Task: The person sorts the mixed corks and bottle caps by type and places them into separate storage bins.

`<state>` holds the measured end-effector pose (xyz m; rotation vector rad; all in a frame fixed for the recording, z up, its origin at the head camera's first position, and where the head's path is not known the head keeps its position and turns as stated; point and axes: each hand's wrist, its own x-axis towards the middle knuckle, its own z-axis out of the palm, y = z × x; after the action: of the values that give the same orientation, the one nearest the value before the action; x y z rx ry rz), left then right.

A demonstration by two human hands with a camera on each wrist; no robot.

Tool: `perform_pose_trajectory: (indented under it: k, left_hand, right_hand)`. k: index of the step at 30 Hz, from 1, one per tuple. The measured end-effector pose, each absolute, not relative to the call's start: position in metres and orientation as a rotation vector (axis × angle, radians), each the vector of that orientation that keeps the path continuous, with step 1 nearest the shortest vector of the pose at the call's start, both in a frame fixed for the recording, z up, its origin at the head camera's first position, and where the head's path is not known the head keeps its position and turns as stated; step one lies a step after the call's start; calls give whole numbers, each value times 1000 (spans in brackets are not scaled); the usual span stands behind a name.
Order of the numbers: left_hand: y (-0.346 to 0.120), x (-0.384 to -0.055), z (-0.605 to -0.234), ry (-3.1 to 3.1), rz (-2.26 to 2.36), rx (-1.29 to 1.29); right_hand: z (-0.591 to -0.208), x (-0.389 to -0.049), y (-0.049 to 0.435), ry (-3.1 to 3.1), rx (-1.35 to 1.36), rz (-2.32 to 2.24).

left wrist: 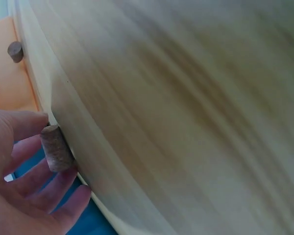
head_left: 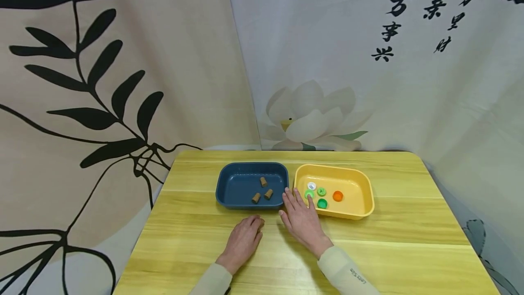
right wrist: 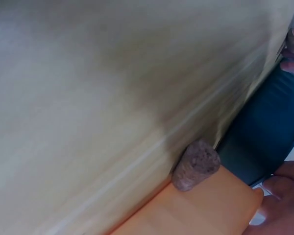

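My left hand [head_left: 242, 242] is in front of the blue tray [head_left: 223, 197], thumb and fingers around a brown cork [left wrist: 58, 149] at the table's surface. My right hand [head_left: 304, 223] reaches over the near rims where the two trays meet, its fingers spread and fairly straight. One fingertip is over the yellow tray [head_left: 356, 208]. Below that hand, another cork [right wrist: 196, 165] is by the outer wall of the yellow tray; in the head view the right hand hides it.
Inside the blue tray lie several corks [head_left: 263, 181]. Green caps [head_left: 322, 203], a white cap [head_left: 311, 186] and an orange cap [head_left: 337, 195] lie in the yellow tray. Both trays stand near the back of the wooden table [head_left: 401, 240], before a printed cloth [head_left: 196, 58].
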<state>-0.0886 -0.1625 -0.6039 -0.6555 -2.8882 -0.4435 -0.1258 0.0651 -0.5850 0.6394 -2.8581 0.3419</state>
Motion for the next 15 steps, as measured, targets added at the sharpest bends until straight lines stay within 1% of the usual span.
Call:
perform_pose_trajectory:
  k: [8, 15]
  left_hand:
    - [-161, -89, -605, -2929, -431, -518]
    - [-164, -88, -605, -2907, -348, -504]
  right_hand:
    - [-587, -127, 65, -2851, 636, 347]
    - [-586, -126, 65, -2843, 639, 361]
